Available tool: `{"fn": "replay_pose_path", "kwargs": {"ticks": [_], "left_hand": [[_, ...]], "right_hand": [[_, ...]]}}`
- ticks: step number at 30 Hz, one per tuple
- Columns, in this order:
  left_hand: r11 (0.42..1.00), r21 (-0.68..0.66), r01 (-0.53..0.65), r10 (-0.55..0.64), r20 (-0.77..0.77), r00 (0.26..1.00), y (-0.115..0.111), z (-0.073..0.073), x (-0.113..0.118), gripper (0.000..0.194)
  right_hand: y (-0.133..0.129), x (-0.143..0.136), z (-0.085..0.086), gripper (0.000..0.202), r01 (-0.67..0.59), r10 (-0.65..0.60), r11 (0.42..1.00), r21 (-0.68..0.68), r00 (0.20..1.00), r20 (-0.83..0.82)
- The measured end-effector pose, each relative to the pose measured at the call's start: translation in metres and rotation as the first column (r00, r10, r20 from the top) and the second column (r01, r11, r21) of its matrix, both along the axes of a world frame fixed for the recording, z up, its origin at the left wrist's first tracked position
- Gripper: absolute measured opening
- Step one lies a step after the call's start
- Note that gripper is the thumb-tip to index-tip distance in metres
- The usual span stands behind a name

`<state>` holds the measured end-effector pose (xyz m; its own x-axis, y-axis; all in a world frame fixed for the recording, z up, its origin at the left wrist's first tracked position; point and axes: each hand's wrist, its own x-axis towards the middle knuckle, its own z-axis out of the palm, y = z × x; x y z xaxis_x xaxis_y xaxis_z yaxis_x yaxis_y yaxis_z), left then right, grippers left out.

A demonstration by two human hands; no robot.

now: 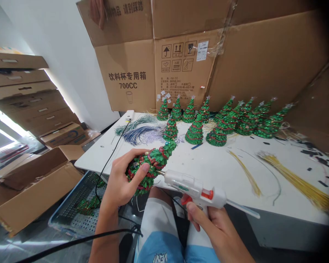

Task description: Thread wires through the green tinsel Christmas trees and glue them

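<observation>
My left hand [126, 179] is wrapped round a small green Christmas tree [156, 159] with red trim, which it holds tilted with the tip pointing up and right. In my right hand [205, 219] is a white hot glue gun [190, 186] with red parts. Its metal nozzle meets the side of the tree near my left thumb, and a clear glue stick [244, 209] juts from its rear. Behind my hands, several finished-looking green trees [194, 131] stand on the white table [211, 160], many topped with stars.
Bundles of green wires [139, 122], blue wires [137, 135] and yellow wires [298, 179] lie on the table. Cardboard [186, 80] walls its back. At left are an open carton [35, 186] and a blue crate [63, 212] holding green pieces. A black cable [84, 237] crosses the lower left.
</observation>
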<state>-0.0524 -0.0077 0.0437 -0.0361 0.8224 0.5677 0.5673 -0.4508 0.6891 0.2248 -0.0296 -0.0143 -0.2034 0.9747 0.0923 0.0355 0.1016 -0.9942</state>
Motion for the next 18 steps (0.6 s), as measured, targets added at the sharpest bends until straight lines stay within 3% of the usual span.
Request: {"fn": "replay_pose_path", "kwargs": {"ticks": [9,18], "left_hand": [[1.000,-0.014,-0.013,0.013,-0.011,1.000,-0.0014,-0.0015,-0.0026,0.025],[1.000,-0.001,-0.018,0.018,0.027,0.999,0.0008,0.0000,0.0002,0.027]], "right_hand": [[0.0015,-0.0026,0.0001,0.038,-0.012,0.013,1.000,-0.014,0.999,0.045],[0.0011,-0.0066,-0.0026,0.034,0.014,-0.014,1.000,0.018,1.000,0.023]]}}
